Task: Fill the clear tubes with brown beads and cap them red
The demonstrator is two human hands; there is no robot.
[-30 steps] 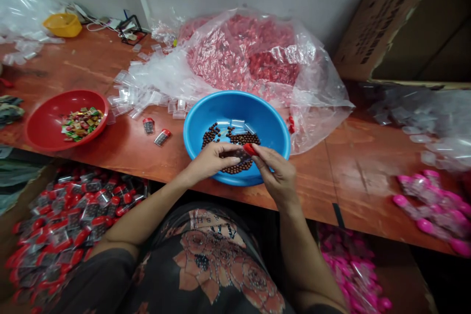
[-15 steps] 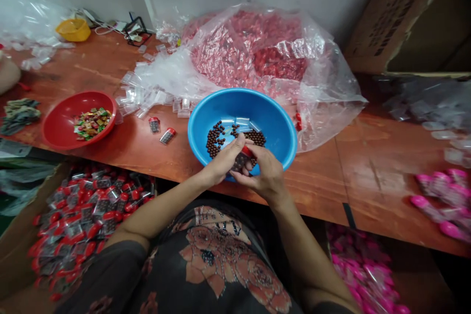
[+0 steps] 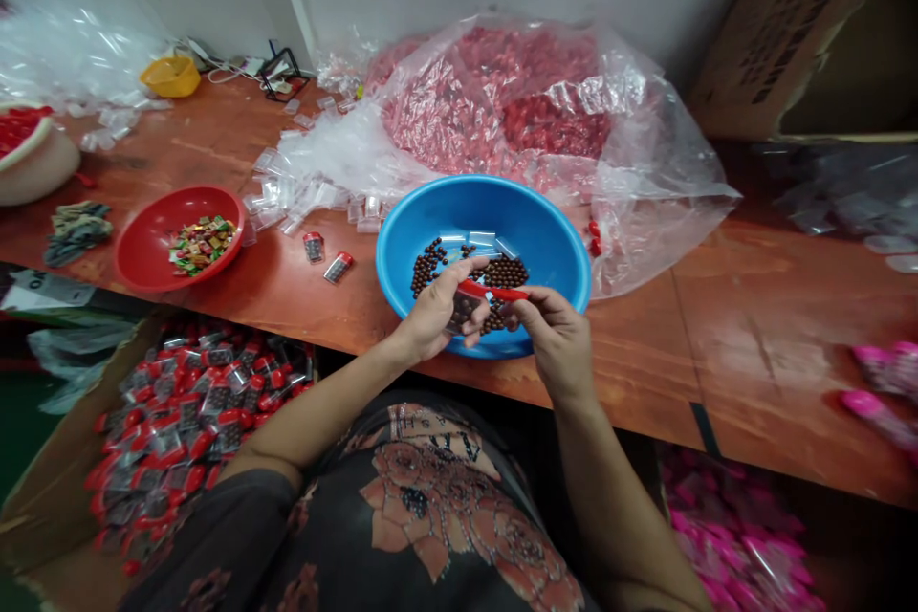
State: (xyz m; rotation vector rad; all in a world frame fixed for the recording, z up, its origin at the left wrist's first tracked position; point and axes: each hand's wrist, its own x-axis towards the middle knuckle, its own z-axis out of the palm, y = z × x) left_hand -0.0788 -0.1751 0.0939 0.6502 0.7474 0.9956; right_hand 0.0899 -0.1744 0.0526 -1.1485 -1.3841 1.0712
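Over the front of a blue basin [image 3: 482,186], my left hand [image 3: 430,316] is closed around a small clear container [image 3: 465,308] filled with dark balls. A red lid or strip [image 3: 494,291] stretches from the container's top towards the right. Its right end is pinched between the thumb and fingers of my right hand [image 3: 563,344]. Brown balls [image 3: 506,272] and a few clear pieces lie inside the basin. Two filled containers with red tops, one upright-looking [image 3: 314,247] and one tilted [image 3: 338,268], rest on the table left of the basin.
Behind the basin lies a large plastic bag of red pieces [image 3: 459,105]. Clear containers [image 3: 287,186] and a red bowl of wrapped sweets [image 3: 133,244] are to the left. Below the table edge, a carton holds many red-topped containers [image 3: 190,411]; pink-topped ones [image 3: 732,521] are at lower right.
My right hand has moved right, away from my left hand, and the red part now shows stretched between them. The view has shifted, revealing more of a white bowl at the left.
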